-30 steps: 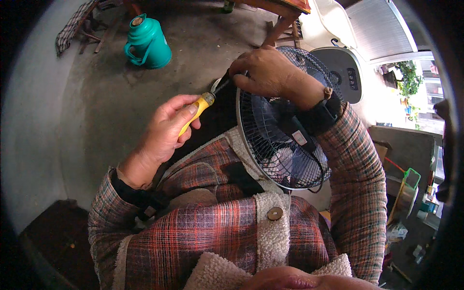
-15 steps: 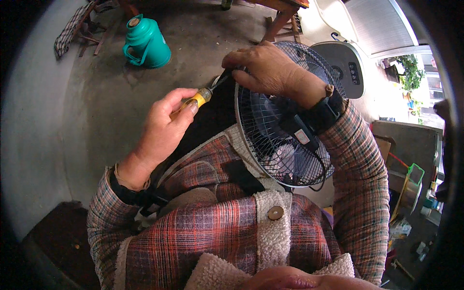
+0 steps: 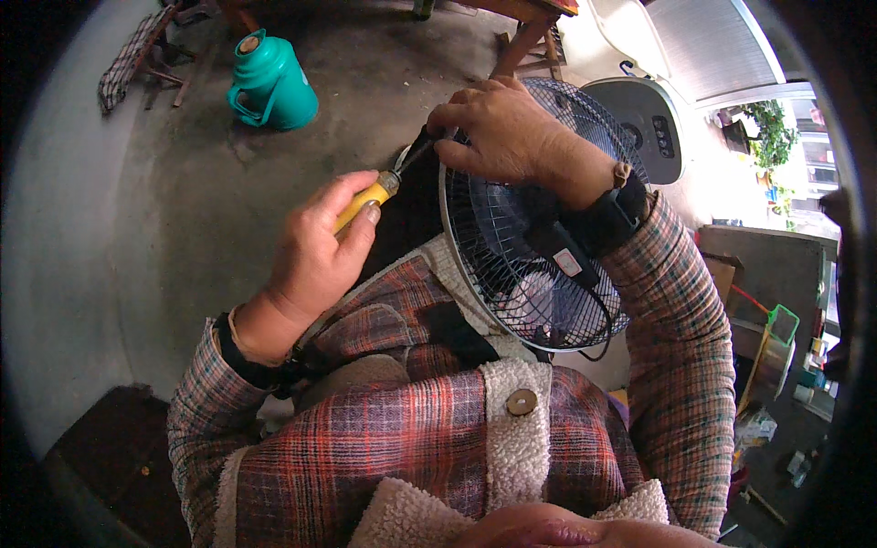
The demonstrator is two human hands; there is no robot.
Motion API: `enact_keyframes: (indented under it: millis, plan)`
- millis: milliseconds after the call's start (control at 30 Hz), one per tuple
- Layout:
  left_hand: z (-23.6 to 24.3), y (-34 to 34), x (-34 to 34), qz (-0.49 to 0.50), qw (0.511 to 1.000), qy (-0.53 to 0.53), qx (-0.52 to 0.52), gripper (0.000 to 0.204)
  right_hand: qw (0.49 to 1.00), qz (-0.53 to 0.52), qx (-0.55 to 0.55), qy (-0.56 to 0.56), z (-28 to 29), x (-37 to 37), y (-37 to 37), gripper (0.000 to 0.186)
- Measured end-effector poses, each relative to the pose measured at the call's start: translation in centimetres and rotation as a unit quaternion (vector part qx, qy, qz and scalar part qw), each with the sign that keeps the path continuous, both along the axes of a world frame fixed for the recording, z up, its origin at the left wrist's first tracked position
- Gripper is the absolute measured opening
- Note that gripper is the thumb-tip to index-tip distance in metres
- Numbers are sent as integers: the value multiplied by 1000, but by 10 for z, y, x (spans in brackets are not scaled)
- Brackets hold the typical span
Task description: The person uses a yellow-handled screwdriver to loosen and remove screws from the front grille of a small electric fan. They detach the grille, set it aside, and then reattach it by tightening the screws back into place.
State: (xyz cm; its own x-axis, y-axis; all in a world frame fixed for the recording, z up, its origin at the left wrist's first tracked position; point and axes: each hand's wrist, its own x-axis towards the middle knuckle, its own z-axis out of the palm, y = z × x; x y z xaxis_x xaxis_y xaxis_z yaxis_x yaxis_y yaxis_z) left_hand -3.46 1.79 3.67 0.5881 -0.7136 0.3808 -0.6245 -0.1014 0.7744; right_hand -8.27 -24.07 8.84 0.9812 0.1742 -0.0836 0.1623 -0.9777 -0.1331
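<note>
My left hand (image 3: 324,247) grips the yellow handle of a screwdriver (image 3: 361,205), whose dark shaft points up to the right. That shaft reaches a small dark piece (image 3: 422,142) by the rim of a round fan (image 3: 539,292) with a wire guard, held across my lap. My right hand (image 3: 507,137) is closed at that rim, fingers curled by the screwdriver's tip; exactly what they pinch is hidden. A black boxy part with a white label (image 3: 566,260) and a looping cable lie over the guard, below my right wrist.
A teal flask (image 3: 274,82) stands on the floor. Behind are a wooden table (image 3: 516,9) and a low seat with checked cloth (image 3: 128,64). A grey fan base with buttons (image 3: 649,119) lies beyond the guard. Plants (image 3: 767,137), a grey board (image 3: 767,265) and assorted clutter are at right.
My left hand has shifted slightly and rolled over the handle, its thumb now lower along it. My right fingers have moved slightly at the rim; the fan stays nearly where it was.
</note>
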Motion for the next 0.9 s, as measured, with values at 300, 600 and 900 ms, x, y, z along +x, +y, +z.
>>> enact_keyframes:
  millis: [300, 600, 900]
  plan:
    - [16, 5, 5, -9, 826, 563, 37, 30, 999, 3, -9, -42, 0, -4, 1, 41]
    - [4, -6, 7, 8, 986, -134, 95, 30, 999, 2, -4, -52, -3, -6, 1, 38]
    - [1, -1, -2, 33, 975, 208, 77, 34, 997, 1, 4, -74, -3, -4, 4, 38]
